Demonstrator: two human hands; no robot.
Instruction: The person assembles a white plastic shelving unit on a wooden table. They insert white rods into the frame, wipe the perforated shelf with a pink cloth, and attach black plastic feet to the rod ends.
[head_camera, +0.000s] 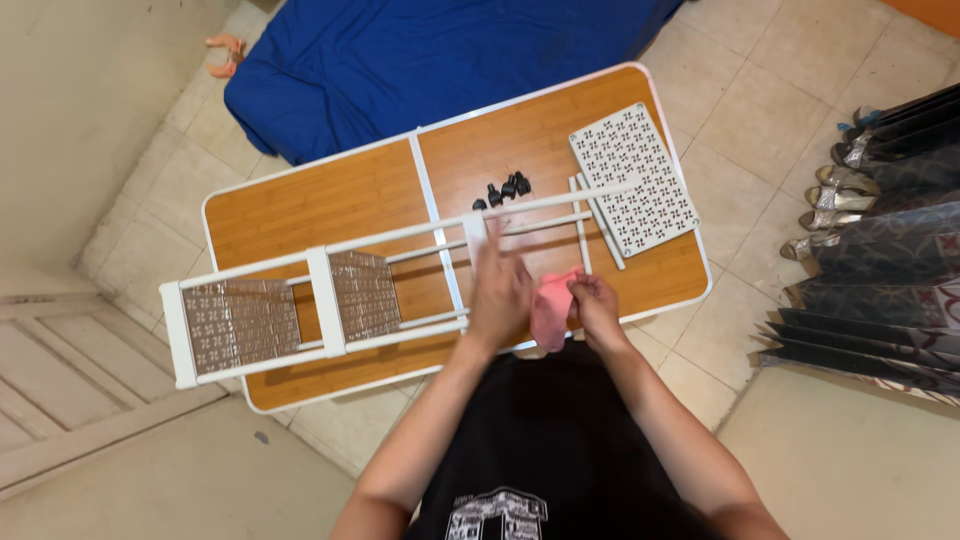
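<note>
Hidden: left hand (498, 292) is blurred, I cannot tell its fingers' state.
Left hand: over white metal shelf frame (330, 290), desk (300, 205) centre.
Right hand (596, 305): at 5 o'clock, fingers pinch pink soft cloth (551, 308).

Orange-brown wood-grain rectangular tabletop with white edge (300, 205). On it: white metal rack frame (400, 240), its shelves grey with small pinwheel cut-out pattern; loose white perforated panel (635, 180), same pattern; small black plastic caps (505, 189). At its near edge: pink cloth (551, 308). Beyond it: plain blue fabric (420, 60).
</note>
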